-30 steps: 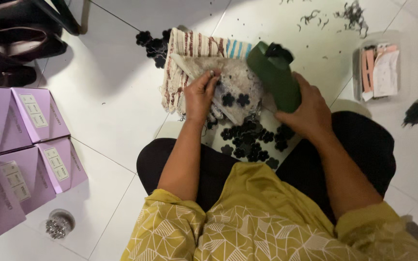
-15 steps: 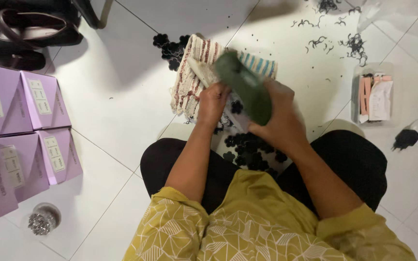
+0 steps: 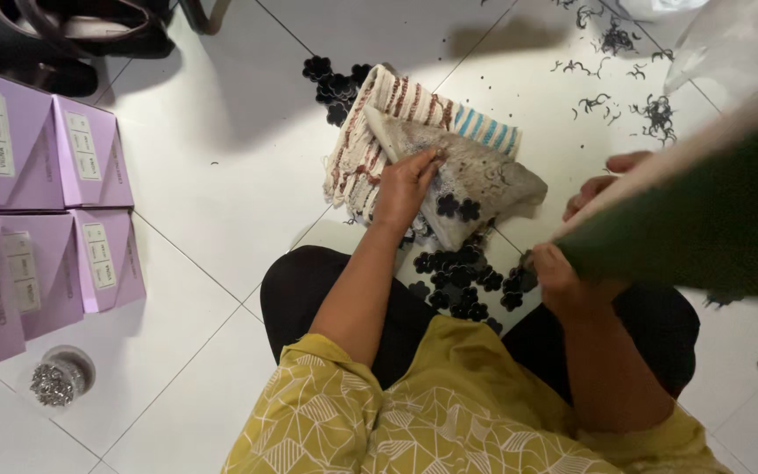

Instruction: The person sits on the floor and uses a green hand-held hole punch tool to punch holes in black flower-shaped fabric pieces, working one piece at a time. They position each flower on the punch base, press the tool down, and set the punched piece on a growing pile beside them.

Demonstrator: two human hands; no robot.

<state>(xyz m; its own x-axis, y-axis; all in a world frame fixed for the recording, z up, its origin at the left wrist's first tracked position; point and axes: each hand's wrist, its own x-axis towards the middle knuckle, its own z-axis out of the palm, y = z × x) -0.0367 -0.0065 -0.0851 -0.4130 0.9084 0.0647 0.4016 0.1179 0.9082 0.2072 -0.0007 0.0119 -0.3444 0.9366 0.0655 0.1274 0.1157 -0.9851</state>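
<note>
I sit on a white tiled floor. My left hand (image 3: pixel 405 186) presses flat on a grey stained cloth (image 3: pixel 484 180) that lies on a striped woven cloth (image 3: pixel 396 101). My right hand (image 3: pixel 568 276) grips a dark green sheet (image 3: pixel 712 224), lifted close to the camera at the right, where it is blurred and hides part of the hand. Black flower-shaped cutouts (image 3: pixel 462 276) lie in a heap between my knees, and two rest on the grey cloth.
Purple boxes (image 3: pixel 37 202) are stacked at the left. A small clear jar of metal bits (image 3: pixel 59 377) stands below them. Black scraps (image 3: pixel 625 79) are strewn over the tiles at the upper right, with more black flowers (image 3: pixel 335 83) past the striped cloth. A dark bag (image 3: pixel 89 31) sits top left.
My right hand has raised the green sheet from over the cloths up toward the camera at the right. My left hand now lies flat on the uncovered grey cloth.
</note>
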